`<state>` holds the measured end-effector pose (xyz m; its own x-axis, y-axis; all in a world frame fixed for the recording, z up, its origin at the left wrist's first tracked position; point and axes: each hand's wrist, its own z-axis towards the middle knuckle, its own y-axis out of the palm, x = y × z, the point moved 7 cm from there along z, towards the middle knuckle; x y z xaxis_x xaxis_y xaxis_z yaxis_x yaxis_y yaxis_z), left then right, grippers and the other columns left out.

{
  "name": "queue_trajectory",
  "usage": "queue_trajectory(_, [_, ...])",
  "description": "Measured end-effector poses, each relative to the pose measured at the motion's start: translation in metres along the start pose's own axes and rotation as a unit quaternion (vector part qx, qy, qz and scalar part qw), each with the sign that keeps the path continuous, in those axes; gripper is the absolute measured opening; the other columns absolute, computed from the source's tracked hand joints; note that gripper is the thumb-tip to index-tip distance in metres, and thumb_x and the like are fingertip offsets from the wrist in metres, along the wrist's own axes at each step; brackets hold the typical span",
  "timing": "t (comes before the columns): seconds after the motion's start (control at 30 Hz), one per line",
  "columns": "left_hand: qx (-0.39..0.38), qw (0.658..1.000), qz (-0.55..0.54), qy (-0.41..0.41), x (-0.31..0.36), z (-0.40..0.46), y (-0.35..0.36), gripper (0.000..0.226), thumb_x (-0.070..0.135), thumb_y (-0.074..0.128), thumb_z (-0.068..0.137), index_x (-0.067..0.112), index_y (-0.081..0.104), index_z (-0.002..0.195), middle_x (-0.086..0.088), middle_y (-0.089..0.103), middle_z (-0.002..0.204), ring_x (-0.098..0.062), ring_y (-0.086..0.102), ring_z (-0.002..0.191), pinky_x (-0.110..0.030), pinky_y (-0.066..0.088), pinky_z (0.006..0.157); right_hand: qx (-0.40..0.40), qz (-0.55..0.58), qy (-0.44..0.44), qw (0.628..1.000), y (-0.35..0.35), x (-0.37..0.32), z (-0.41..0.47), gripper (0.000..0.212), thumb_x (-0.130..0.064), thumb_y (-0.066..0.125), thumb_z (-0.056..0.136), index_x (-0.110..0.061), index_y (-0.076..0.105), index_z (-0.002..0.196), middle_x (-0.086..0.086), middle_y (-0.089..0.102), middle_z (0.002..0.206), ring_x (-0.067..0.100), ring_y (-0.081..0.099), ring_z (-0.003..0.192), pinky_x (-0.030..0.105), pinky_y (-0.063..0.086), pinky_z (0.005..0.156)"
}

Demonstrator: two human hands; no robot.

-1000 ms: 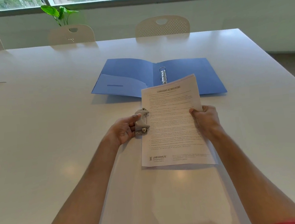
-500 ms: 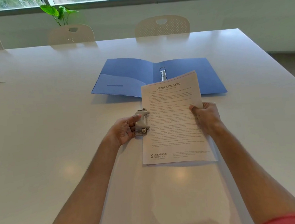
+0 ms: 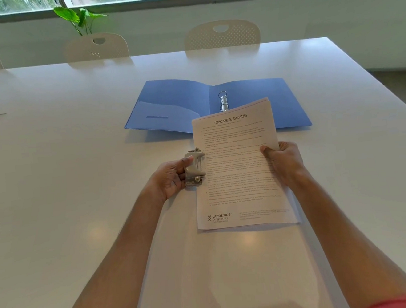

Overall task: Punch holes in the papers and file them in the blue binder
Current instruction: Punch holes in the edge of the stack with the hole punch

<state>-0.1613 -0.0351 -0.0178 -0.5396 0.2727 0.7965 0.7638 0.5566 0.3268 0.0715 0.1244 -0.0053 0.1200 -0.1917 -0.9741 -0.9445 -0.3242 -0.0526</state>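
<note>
Your left fingers [image 3: 174, 178] clasp the small grey metal hole punch [image 3: 194, 167], steadying it; right hand [image 3: 285, 162] pinches the printed white papers [image 3: 237, 170], feeding their edge in.

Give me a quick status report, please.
Left hand grips grey metal hole punch. Right hand grips printed white papers. Blue binder open. Nothing obstructing.

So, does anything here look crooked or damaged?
Nothing is damaged. The papers sit slightly tilted in the hole punch, their top corners fanned apart, so the holes may not line up. The blue binder lies open.
</note>
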Motion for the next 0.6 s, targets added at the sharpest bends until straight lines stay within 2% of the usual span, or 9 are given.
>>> queue_trajectory(0.27, [0.002, 1.0, 0.002, -0.002, 0.0, -0.0024, 0.0023, 0.012, 0.007, 0.057, 0.091, -0.001, 0.062, 0.099, -0.018, 0.073, 0.077, -0.027, 0.072, 0.065, -0.034, 0.058, 0.05, -0.001, 0.013, 0.006, 1.0, 0.0002, 0.0026, 0.0018, 0.006, -0.013, 0.063, 0.092, -0.01, 0.069, 0.092, 0.008, 0.076, 0.09, 0.023, 0.075, 0.073, 0.037, 0.06, 0.07])
queue_trajectory(0.47, [0.023, 0.999, 0.023, 0.008, 0.0, 0.0012, 0.0023, 0.015, 0.007, 0.053, 0.094, -0.003, 0.062, 0.102, -0.019, 0.071, 0.087, -0.028, 0.072, 0.068, -0.037, 0.059, 0.052, -0.002, 0.017, 0.009, 1.0, -0.0006, 0.0044, 0.0006, 0.007, -0.012, 0.062, 0.093, -0.009, 0.068, 0.094, 0.008, 0.075, 0.09, 0.024, 0.075, 0.074, 0.039, 0.061, 0.071])
queue_trajectory(0.6, [0.051, 0.997, 0.045, 0.023, 0.0016, 0.0029, 0.0024, 0.012, 0.006, 0.053, 0.095, -0.003, 0.061, 0.094, -0.019, 0.066, 0.089, -0.029, 0.067, 0.074, -0.037, 0.059, 0.051, -0.001, 0.021, 0.012, 1.0, -0.0017, 0.0055, 0.0, 0.007, -0.012, 0.062, 0.093, -0.009, 0.068, 0.094, 0.008, 0.075, 0.09, 0.025, 0.075, 0.075, 0.039, 0.061, 0.071])
